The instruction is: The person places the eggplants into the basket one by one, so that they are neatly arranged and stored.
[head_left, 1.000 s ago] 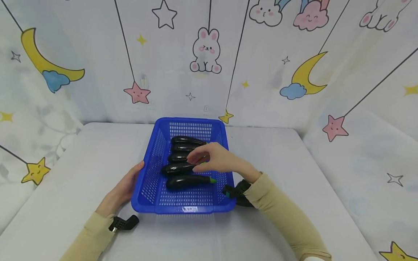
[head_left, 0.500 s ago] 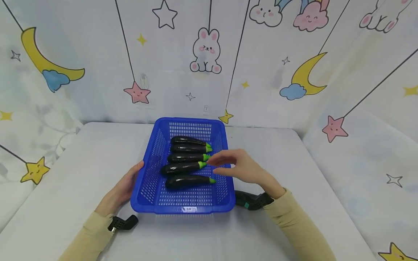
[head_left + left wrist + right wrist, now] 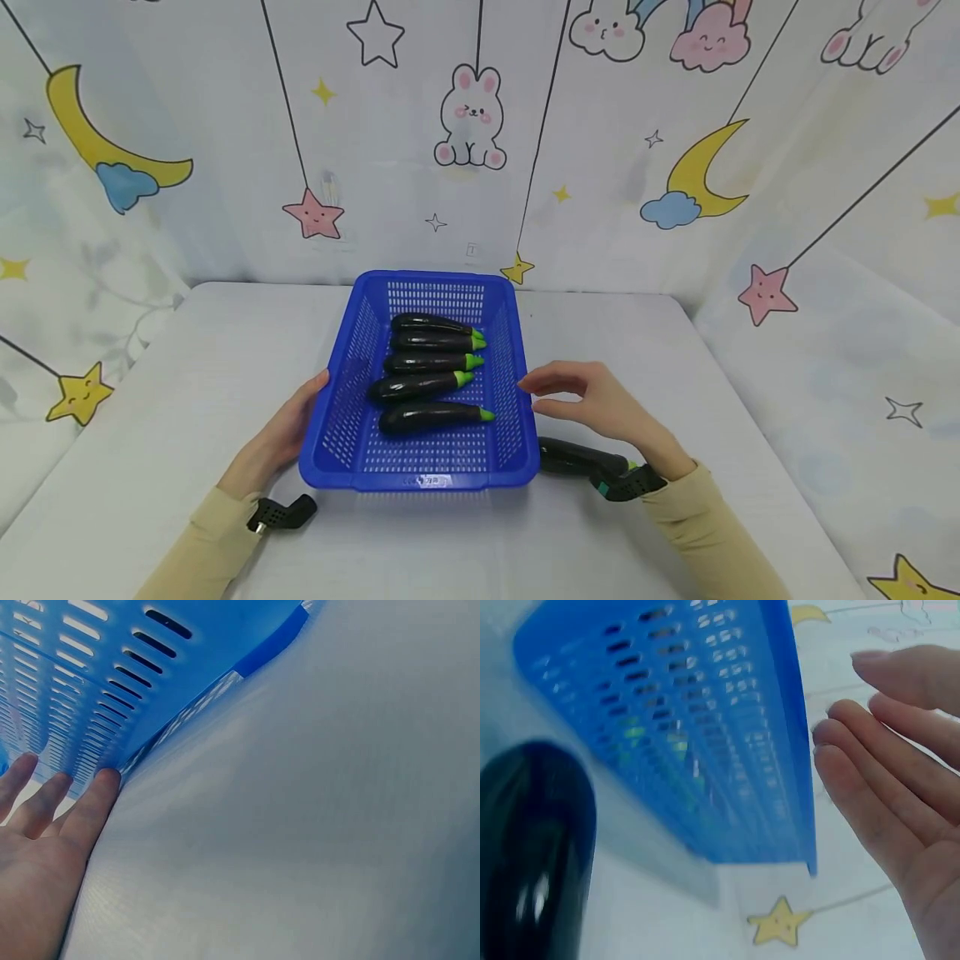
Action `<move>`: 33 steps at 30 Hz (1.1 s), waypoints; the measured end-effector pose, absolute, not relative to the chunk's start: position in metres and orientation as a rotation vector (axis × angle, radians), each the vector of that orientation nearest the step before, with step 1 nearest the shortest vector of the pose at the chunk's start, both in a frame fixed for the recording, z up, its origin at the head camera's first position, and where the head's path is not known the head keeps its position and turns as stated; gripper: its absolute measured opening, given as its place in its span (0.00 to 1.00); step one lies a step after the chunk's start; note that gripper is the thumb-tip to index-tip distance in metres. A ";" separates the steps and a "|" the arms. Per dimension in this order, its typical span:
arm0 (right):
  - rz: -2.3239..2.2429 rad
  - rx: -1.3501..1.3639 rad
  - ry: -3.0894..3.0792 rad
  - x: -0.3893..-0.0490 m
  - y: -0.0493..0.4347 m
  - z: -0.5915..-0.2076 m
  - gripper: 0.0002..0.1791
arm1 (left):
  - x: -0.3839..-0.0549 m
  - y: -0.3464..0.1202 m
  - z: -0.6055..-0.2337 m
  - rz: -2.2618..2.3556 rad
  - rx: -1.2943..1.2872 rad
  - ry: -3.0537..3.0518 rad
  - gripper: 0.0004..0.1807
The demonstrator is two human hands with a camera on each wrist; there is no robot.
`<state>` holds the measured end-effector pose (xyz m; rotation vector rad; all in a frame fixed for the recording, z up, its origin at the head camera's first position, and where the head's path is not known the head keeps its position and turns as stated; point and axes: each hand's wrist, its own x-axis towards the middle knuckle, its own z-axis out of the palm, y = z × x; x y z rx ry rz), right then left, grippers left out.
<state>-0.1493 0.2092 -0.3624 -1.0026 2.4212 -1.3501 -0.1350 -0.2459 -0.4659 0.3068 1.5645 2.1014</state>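
Note:
Several dark eggplants (image 3: 423,387) with green stems lie side by side in a blue plastic basket (image 3: 420,482). My left hand (image 3: 288,423) rests against the basket's left side; in the left wrist view its extended fingers (image 3: 91,808) touch the slotted outer wall. At the right rim hovers my right hand (image 3: 592,398), thumb and fingers apart with nothing between them. Below that hand another eggplant (image 3: 573,457) lies on the table outside the basket, partly covered by the wrist camera. Its rounded dark end (image 3: 536,825) shows large in the right wrist view.
A white-covered table (image 3: 420,554) carries the basket. Behind it hangs a white cloth backdrop (image 3: 420,133) printed with stars, moons and rabbits. A black wrist camera (image 3: 285,512) is strapped to the left wrist, and another (image 3: 626,483) to the right.
My right hand has drawn back from over the eggplants to the basket's right rim, uncovering their stems and more of the eggplant outside. The left hand and basket stay in place.

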 end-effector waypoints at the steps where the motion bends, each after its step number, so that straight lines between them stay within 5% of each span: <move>1: -1.336 -0.997 2.430 -0.149 0.213 -0.363 0.18 | -0.135 -0.246 -0.466 2.101 0.309 1.564 0.41; 33: -0.974 -1.079 2.210 -0.174 0.247 -0.392 0.32 | -0.134 -0.246 -0.465 2.094 0.311 1.552 0.42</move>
